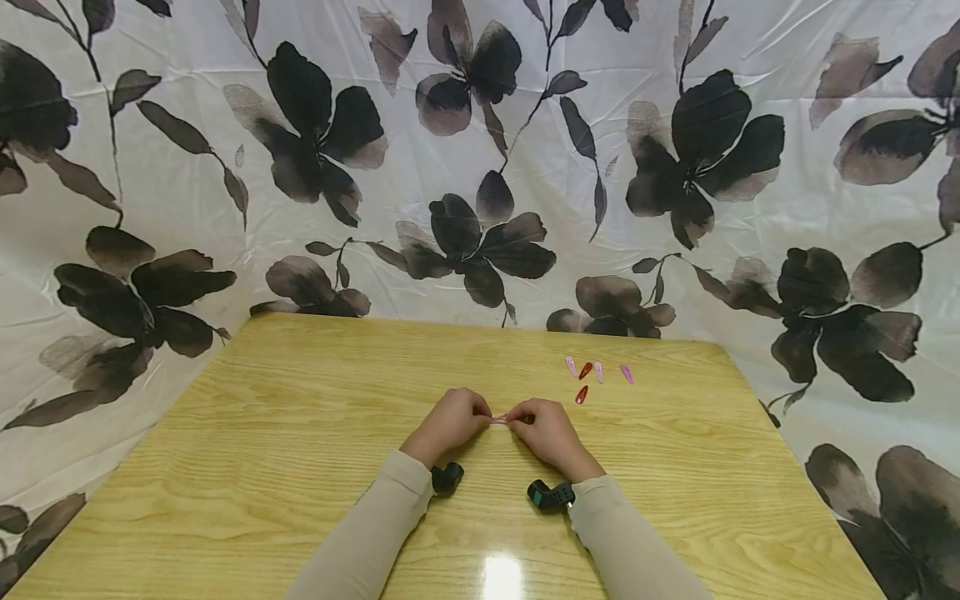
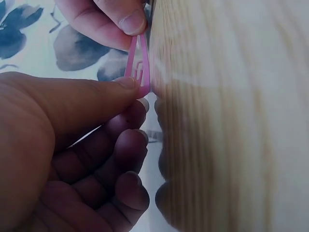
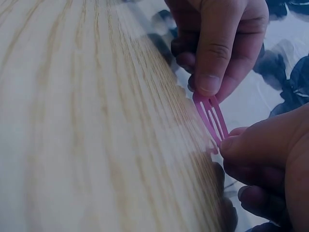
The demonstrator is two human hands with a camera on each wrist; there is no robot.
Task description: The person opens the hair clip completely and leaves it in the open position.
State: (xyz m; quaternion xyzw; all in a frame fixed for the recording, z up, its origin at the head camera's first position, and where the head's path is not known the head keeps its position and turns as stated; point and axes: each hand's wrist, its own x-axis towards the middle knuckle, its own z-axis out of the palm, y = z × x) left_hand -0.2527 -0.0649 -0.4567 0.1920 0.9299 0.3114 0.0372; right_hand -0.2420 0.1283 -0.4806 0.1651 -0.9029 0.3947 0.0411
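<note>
A pink snap hair clip (image 1: 498, 420) is stretched between both hands, close over the wooden table. My left hand (image 1: 454, 422) pinches its wide rounded end between thumb and forefinger, the other fingers curled beneath, as the left wrist view shows. At the narrow end, my right hand (image 1: 547, 429) pinches the clip with thumb and forefinger. In the right wrist view the slotted middle of the hair clip (image 3: 211, 118) shows between the two thumbs. Both ends are partly covered by fingertips.
Several more hair clips lie toward the back right of the table (image 1: 262, 467): a red clip (image 1: 582, 395), another red clip (image 1: 586, 371), and pink ones such as the pink clip (image 1: 626, 374). A flower-printed cloth (image 1: 585, 250) hangs behind the table.
</note>
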